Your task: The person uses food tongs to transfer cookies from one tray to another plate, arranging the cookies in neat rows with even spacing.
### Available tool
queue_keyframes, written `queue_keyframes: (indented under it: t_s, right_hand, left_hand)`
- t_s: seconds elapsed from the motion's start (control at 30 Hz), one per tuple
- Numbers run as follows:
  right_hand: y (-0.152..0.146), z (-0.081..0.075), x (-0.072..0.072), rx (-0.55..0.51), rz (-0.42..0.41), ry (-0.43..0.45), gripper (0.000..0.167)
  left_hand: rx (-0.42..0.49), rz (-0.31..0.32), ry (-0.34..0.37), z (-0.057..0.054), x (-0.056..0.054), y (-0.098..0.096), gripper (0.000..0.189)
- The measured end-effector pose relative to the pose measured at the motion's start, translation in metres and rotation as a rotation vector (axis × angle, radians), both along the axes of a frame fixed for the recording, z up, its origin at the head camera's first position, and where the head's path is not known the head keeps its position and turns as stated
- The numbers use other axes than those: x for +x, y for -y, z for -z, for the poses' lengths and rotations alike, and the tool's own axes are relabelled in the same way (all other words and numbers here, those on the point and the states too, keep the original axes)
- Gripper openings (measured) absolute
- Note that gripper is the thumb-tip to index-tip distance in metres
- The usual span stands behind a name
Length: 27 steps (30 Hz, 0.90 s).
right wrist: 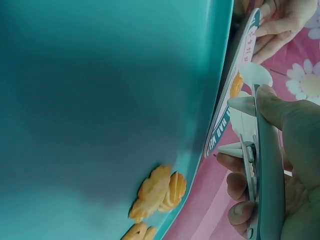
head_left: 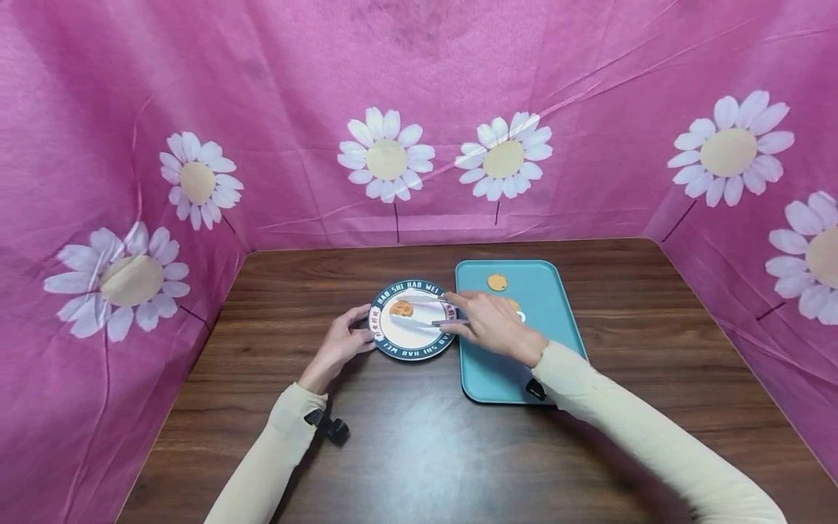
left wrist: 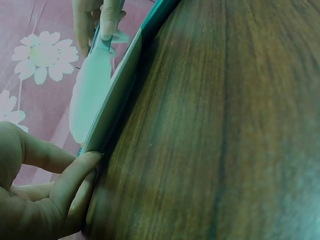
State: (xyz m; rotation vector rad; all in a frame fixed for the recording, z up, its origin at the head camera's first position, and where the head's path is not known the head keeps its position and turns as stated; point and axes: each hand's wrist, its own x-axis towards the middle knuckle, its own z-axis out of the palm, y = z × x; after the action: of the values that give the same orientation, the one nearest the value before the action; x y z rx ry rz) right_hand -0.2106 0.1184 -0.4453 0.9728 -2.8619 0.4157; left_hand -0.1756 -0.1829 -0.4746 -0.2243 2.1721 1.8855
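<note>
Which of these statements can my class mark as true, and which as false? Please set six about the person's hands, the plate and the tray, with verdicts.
1. The right hand holds tongs. True.
2. The left hand holds tongs too. False: it grips the edge of the plate.
3. In the head view, a biscuit shows within the plate's outline. True.
4. More than one biscuit lies on the tray. True.
5. The tray is round. False: it is rectangular with rounded corners.
6. In the head view, the plate is to the right of the tray. False: it is to the left.
</note>
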Motion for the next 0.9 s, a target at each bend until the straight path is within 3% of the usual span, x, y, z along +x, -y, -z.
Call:
queue_keyframes:
  t_s: [0.9]
  right_hand:
    - [0.020, 0.003, -0.010, 0.021, -0.006, 0.047, 0.062]
  left_hand:
    - [0.017, 0.010, -0.026, 0.004, 0.001, 0.001, 0.068]
